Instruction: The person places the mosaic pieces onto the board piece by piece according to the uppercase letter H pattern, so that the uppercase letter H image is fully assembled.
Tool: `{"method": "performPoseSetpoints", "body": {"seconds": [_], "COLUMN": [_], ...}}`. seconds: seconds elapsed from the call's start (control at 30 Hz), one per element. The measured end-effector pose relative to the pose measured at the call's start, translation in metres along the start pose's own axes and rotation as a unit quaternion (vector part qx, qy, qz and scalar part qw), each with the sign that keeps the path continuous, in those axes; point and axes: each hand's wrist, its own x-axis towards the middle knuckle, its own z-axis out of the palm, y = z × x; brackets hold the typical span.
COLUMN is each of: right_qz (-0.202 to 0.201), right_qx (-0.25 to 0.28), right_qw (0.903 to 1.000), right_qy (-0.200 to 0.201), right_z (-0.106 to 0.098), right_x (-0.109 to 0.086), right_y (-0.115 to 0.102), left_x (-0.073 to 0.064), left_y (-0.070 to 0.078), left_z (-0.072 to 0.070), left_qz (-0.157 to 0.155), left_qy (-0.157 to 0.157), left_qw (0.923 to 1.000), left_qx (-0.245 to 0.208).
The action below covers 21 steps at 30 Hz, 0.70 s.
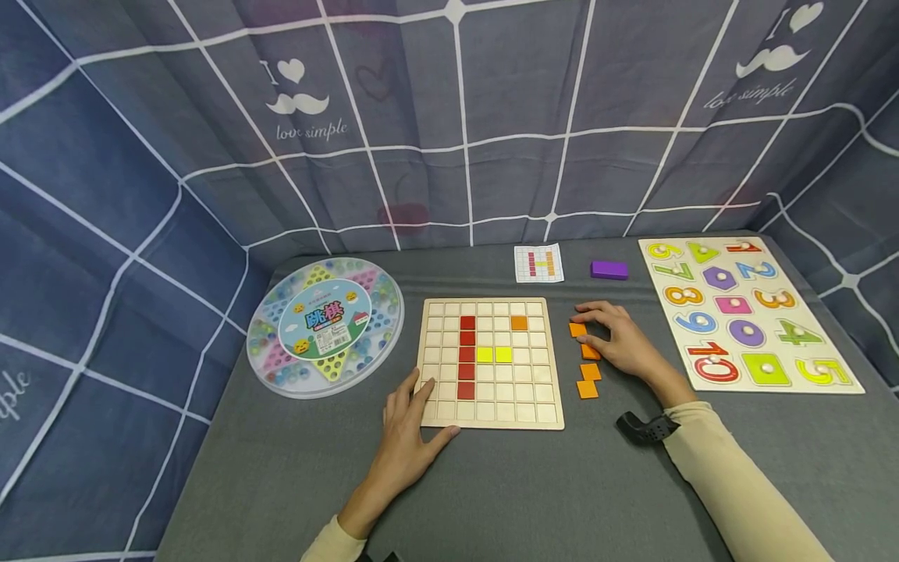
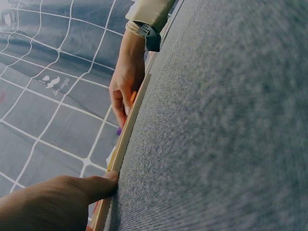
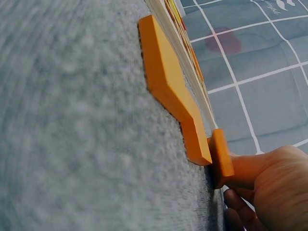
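Right grip [image 1: 621, 337] on orange square [image 1: 577, 329], wooden grid [image 1: 520, 374]

So I've got plain cream sleeves [image 1: 737, 476] on, and a chunky, curved black gadget [image 1: 641, 429] with tiny dots by my right cuff [image 1: 691, 415].

Blue-grey curtains [image 1: 520, 94], patterned with white grid lines, hearts and moustaches, are hanging along the far, left and right edges of a grey fabric-topped table [image 1: 506, 492].
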Motion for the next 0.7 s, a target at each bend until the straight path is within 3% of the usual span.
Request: {"method": "performPoseSetpoints", "body": {"seconds": [0.7], "right_qz": [0.007], "right_qx": [0.003], "right_qw": [0.9999], "right_qy": [0.010], "right_z": [0.0010], "right_x": [0.0006], "right_y": [0.0000], "left_x": [-0.0004], "left_y": [0.0004], "left_z": [0.0001], "left_qz": [0.003], "left_qy": [0.003], "left_qw": [1.0000], "left_qx": [0.001]}}
